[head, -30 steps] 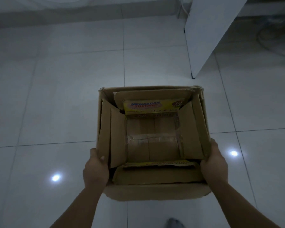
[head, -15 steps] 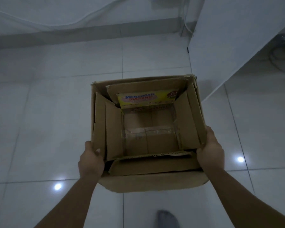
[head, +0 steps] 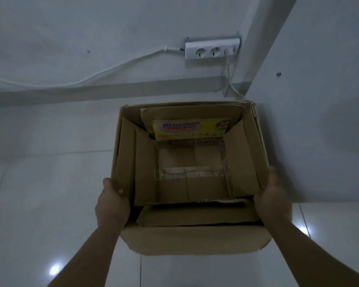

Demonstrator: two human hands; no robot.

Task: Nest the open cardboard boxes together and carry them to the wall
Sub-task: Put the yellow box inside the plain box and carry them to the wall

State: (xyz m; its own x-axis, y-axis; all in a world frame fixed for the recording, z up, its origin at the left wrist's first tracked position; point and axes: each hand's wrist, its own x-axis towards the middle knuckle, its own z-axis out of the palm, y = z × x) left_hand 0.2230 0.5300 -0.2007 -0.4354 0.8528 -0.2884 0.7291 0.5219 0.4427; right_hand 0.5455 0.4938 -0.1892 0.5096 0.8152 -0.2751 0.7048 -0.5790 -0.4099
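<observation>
A large open cardboard box [head: 195,239] is held up above the tiled floor in front of me. A smaller open box [head: 145,168] with a yellow printed label [head: 187,128] sits nested inside it, its flaps folded outward. My left hand [head: 112,201] grips the left side of the outer box, thumb over the rim. On the opposite side, my right hand [head: 273,199] clasps the right wall. The far edge of the boxes lies close to the white wall [head: 91,38] and its grey skirting [head: 104,90].
A white power strip [head: 212,48] with three sockets is fixed on the wall, a white cable [head: 91,74] trailing left from it. A white panel [head: 319,100] stands upright at the right, next to the box. Glossy white floor tiles [head: 39,183] spread to the left.
I have walked forward with the nested boxes; the wall, skirting and power strip have come much closer and the view has tilted up. Both hands keep the same grip.
</observation>
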